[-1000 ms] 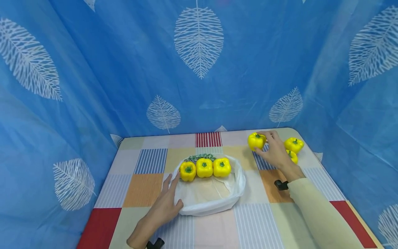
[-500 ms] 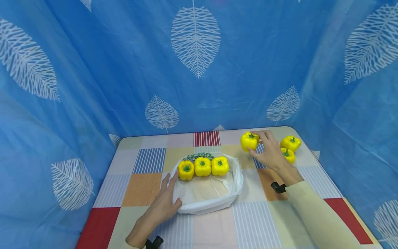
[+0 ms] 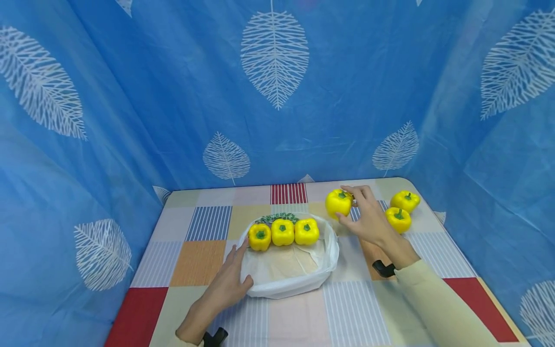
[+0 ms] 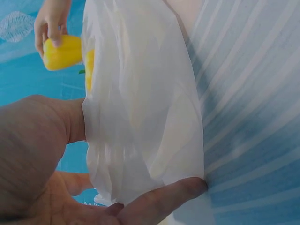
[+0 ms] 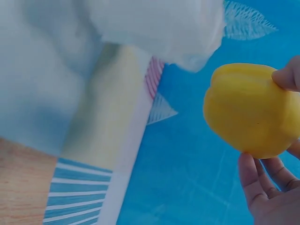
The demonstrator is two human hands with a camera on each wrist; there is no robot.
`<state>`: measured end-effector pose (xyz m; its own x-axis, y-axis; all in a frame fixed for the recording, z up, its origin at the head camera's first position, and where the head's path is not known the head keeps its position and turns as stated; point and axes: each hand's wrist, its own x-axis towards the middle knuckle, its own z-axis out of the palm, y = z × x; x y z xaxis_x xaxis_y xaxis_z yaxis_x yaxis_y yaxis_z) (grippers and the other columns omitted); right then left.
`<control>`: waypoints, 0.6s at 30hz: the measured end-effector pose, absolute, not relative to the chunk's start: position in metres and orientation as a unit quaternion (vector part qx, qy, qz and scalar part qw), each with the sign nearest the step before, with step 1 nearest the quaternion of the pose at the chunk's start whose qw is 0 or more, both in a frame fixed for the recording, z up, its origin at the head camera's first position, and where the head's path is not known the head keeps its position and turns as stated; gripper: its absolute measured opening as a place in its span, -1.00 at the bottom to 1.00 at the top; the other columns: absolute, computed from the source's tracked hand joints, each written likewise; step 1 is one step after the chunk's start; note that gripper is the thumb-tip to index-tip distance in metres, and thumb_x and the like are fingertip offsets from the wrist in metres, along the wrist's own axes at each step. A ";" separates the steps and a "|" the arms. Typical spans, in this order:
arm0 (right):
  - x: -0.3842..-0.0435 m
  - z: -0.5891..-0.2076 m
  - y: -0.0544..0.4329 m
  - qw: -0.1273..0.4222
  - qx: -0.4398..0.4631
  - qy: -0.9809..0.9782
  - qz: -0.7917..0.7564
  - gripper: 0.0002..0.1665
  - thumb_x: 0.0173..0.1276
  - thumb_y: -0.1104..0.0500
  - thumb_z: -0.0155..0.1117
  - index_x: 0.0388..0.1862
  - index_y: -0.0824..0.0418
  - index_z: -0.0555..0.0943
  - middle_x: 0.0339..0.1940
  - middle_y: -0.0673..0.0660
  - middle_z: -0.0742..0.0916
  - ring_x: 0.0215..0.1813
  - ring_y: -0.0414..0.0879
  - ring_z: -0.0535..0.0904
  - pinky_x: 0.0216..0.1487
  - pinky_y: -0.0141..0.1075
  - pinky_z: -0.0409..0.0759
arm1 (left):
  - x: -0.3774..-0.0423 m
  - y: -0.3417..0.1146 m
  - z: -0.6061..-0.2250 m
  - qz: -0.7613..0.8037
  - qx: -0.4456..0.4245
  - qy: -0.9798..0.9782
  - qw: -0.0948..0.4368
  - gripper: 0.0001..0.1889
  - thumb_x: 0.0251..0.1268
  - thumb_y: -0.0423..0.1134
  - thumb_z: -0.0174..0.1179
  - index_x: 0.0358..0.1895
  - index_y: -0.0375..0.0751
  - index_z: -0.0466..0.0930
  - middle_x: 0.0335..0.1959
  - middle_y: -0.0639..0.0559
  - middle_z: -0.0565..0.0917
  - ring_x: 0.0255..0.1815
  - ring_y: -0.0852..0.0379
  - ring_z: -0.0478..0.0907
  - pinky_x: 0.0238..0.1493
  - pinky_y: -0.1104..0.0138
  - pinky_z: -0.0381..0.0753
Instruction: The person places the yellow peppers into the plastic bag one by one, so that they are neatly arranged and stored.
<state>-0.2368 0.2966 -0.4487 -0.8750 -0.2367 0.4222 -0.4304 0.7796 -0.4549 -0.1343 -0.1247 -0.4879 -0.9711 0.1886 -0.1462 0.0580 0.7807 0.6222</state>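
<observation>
My right hand [image 3: 368,219] holds a yellow bell pepper [image 3: 338,203] with a green stem between thumb and fingers, above the table to the right of a white plastic bag [image 3: 286,290]. The right wrist view shows the same pepper [image 5: 251,110] pinched from both sides. My left hand [image 3: 225,284] is at the bag's left side with fingers spread and mostly straight. In the left wrist view one finger [image 4: 164,199] lies along the outside of the plastic, and the thumb's tip is hidden behind the rim. Three yellow peppers [image 3: 283,232] stand in a row inside the bag's far part.
Two more yellow peppers [image 3: 398,219] sit on the table at the right, near its edge. A patchwork cloth [image 3: 199,264] covers the table. Blue curtains [image 3: 182,96] with white leaf prints hang behind it and at both sides.
The right hand has carried its pepper leftward, closer to the bag, uncovering the nearer of the two peppers on the right. The left hand has stayed by the bag.
</observation>
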 end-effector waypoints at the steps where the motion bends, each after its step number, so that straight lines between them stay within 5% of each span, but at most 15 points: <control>1: -0.235 -0.447 0.295 0.169 0.180 -0.927 0.281 -0.05 0.44 0.15 0.68 0.75 0.18 0.50 0.39 0.40 0.61 0.13 0.27 0.75 0.15 0.21 0.88 | -0.134 -0.125 -0.488 0.326 0.066 0.938 0.101 0.09 0.42 -0.35 0.42 0.96 -0.08 0.06 0.87 -0.62 0.16 0.84 -0.65 0.28 0.63 -0.58 0.49; 18: -0.209 -0.420 0.264 0.078 0.203 -0.926 0.307 0.02 0.47 0.16 0.61 0.84 0.18 0.40 0.43 0.37 0.57 0.24 0.24 0.70 0.35 0.22 0.84 | -0.135 -0.125 -0.483 0.329 0.066 0.937 0.094 -0.02 0.53 -0.40 0.35 0.94 -0.04 0.14 0.87 -0.53 0.24 0.86 -0.58 0.28 0.65 -0.54 0.50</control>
